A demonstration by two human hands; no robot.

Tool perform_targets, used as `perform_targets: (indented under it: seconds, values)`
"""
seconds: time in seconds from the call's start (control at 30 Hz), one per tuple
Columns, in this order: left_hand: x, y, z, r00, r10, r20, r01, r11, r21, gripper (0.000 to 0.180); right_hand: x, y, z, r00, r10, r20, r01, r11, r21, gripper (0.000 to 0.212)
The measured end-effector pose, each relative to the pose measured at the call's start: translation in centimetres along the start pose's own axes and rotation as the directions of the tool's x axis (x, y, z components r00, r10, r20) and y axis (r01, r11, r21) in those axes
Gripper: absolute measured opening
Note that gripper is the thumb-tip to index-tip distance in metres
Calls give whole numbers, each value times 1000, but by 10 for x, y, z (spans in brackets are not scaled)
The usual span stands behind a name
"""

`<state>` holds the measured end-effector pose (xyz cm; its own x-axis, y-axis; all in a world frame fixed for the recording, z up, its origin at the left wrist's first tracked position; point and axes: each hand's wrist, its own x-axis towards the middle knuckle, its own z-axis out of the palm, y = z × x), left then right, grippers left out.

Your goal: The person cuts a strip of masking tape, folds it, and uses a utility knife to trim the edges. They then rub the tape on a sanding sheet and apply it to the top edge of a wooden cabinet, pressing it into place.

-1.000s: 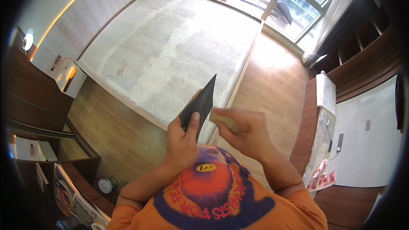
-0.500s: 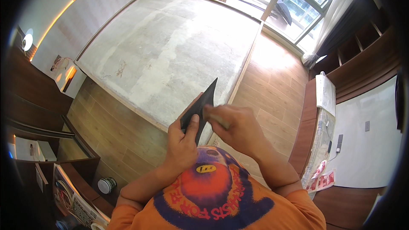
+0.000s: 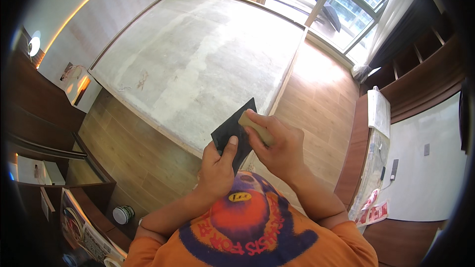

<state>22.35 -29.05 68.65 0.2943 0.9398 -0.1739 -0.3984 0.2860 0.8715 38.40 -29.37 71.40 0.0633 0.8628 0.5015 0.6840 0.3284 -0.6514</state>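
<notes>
A thin dark rectangular sheet (image 3: pixel 230 127) is held up in front of my chest, tilted. My left hand (image 3: pixel 217 167) grips its lower left side, with the thumb laid across the front face and the fingers hidden behind. In my right hand (image 3: pixel 283 149) is a small tan block (image 3: pixel 261 129), pinched between thumb and fingers. The upper end of the block meets the right part of the dark sheet. I cannot make out what material the sheet is.
Beyond my hands lies a large grey-white slab (image 3: pixel 163 64) with a narrow wooden border. Wood-plank floor (image 3: pixel 316 104) runs along its near and right sides. A plastic-wrapped long bundle (image 3: pixel 368 168) lines the right. On the left are a white tub (image 3: pixel 123 214) and dark cabinets (image 3: pixel 39 94).
My right hand, blurred before, now shows the tan block clearly against the sheet. The dark sheet has turned so that more of its face shows.
</notes>
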Motion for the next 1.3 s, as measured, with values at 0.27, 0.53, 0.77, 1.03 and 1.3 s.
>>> perform_targets:
  seconds: [0.27, 0.53, 0.77, 1.03, 1.3]
  values:
    - [-1, 14, 1, 988, 151, -34, -142, 970, 199, 30, 4, 0, -34, 971, 142, 195, -202, 921, 332, 31]
    - [-1, 19, 2, 998, 39, 41, -33, 990, -138, 29, -1, -15, -21, 858, 492, 151, -463, 611, 642, 34]
    - [-11, 30, 9, 996, -38, 84, 55, 976, -213, 29, -5, -13, -18, 872, 473, 128, -428, 608, 669, 33]
    - [-15, 36, 11, 988, -83, 129, 108, 973, -204, 29, -9, -14, -12, 859, 502, 105, -416, 562, 715, 35]
    - [-14, 30, 9, 979, -88, 185, 129, 967, -221, 29, -14, -12, -7, 859, 511, 28, -391, 619, 681, 36]
